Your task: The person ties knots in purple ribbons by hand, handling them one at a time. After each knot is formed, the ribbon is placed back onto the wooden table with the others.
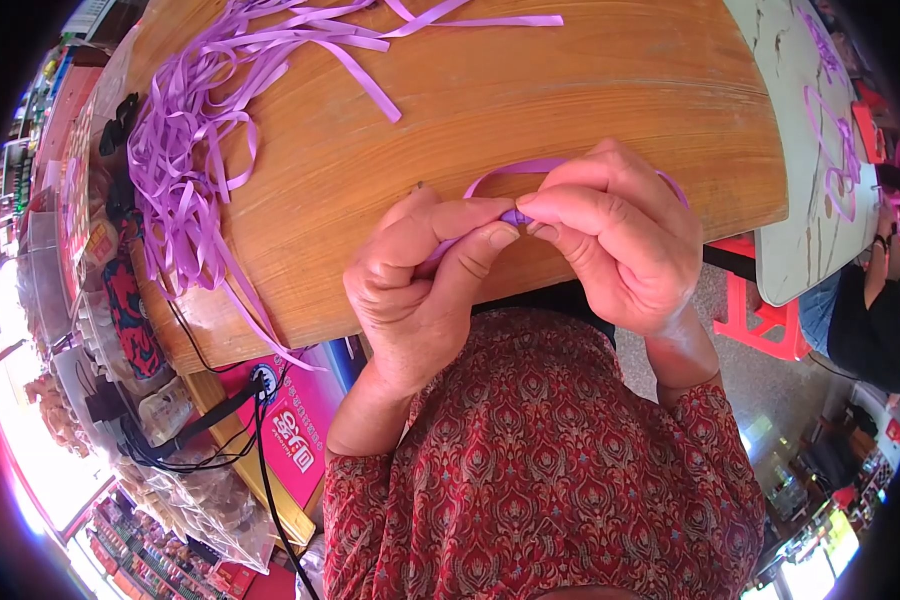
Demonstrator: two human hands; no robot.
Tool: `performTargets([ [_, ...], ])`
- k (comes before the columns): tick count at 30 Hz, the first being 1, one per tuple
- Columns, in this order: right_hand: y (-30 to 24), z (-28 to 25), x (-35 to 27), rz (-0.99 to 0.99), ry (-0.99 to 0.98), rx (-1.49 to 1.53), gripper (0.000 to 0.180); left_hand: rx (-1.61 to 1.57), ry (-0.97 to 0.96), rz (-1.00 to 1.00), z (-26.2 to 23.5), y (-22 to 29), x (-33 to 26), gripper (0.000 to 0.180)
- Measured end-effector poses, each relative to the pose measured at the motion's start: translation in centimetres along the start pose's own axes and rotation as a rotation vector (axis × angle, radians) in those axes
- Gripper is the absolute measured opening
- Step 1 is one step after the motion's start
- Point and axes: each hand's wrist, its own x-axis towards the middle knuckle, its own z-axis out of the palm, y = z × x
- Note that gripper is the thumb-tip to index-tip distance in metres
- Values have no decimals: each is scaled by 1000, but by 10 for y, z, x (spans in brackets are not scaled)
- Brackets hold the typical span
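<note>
Both my hands meet over the near edge of the wooden table, pinching one purple ribbon (515,217) between the fingertips. My left hand (415,275) is closed, thumb and forefinger pressed on the ribbon's small folded or knotted part. Close against it, my right hand (625,235) grips the same piece with thumb and forefinger. A length of the ribbon arcs up behind the fingers and shows again beyond the right hand. Whether the small part is a knot or a fold, I cannot tell. A tangled heap of purple ribbons (195,140) lies on the table to the left.
The wooden table (610,90) adjoins a white marbled table (805,230) with more purple ribbon (840,165) on it. A red stool (755,320) and a seated person (865,310) are at the right. Black cables (255,400) and plastic bags (190,490) crowd the left.
</note>
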Motion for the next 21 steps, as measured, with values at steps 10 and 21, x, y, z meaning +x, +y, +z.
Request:
performTargets([
  [10, 7, -4, 5, 152, -82, 202, 15, -145, -13, -34, 2, -8, 2, 11],
  [21, 16, -2, -4, 157, -78, 209, 22, -113, -22, -42, 2, -17, 3, 12],
])
